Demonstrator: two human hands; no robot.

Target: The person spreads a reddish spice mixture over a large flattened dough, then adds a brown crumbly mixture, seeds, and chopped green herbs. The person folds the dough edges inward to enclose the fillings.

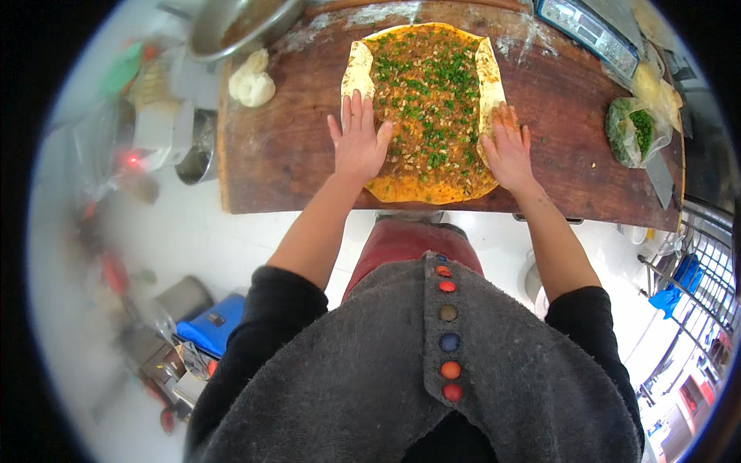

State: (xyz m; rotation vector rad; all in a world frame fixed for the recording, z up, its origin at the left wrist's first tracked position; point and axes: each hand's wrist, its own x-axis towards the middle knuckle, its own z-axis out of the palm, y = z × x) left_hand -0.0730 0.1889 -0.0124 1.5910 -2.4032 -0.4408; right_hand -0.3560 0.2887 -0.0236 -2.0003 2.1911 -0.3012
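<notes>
A large sheet of dough [424,189] lies flat on the wooden table [285,154], spread with an orange-brown filling [409,150] and scattered chopped green onion [448,69]. Both its left and right edges are folded inward over the filling. My left hand [360,143] lies flat with its fingers spread on the left folded edge. On the right folded edge rests my right hand [508,150], its fingers stretched out and pointing away from me. Neither hand grips anything.
A lump of white dough [252,80] sits at the far left, beside a metal bowl [243,27]. A scale [590,32] stands at the far right. Nearer on that side are a plastic bag of chopped greens [639,133] and a flat metal blade [660,179]. Flour dusts the table's far side.
</notes>
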